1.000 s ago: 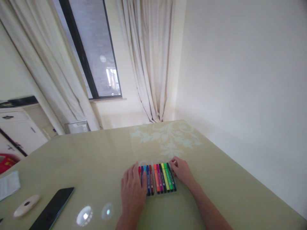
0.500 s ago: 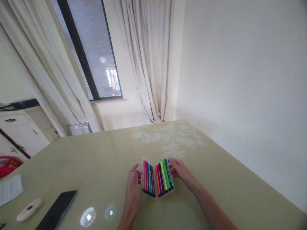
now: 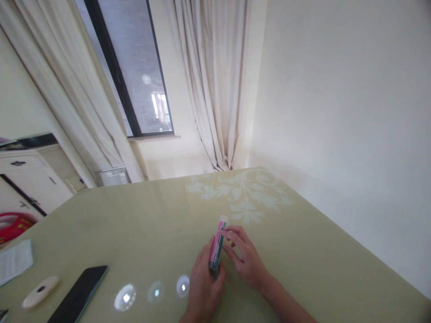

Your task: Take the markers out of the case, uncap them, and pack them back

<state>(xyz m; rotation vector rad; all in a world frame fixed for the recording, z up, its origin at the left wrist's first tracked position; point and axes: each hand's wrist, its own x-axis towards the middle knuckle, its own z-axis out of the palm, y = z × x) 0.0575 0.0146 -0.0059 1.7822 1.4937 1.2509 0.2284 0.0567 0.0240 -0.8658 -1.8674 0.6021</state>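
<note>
A clear plastic marker case [image 3: 217, 247] is folded closed and stands on its edge, tilted, over the table. Pink and dark green markers show through its narrow side, and the other colours are hidden. My left hand [image 3: 205, 278] wraps round the near left part of the case, with its thumb on the near right side. From the right, my right hand [image 3: 247, 255] has curved fingers on the upper edge of the case and its thumb against the right face.
On the table [image 3: 134, 224] at the left lie a black phone [image 3: 79, 294], a pale oval object [image 3: 41, 291] and a sheet of paper [image 3: 16, 262]. A red object [image 3: 16, 226] is beyond the left edge. A white wall [image 3: 336, 112] runs along the right.
The marker case lay spread in two halves between my hands; now its halves are folded together. My left hand has moved right and round it, and my right hand slightly left.
</note>
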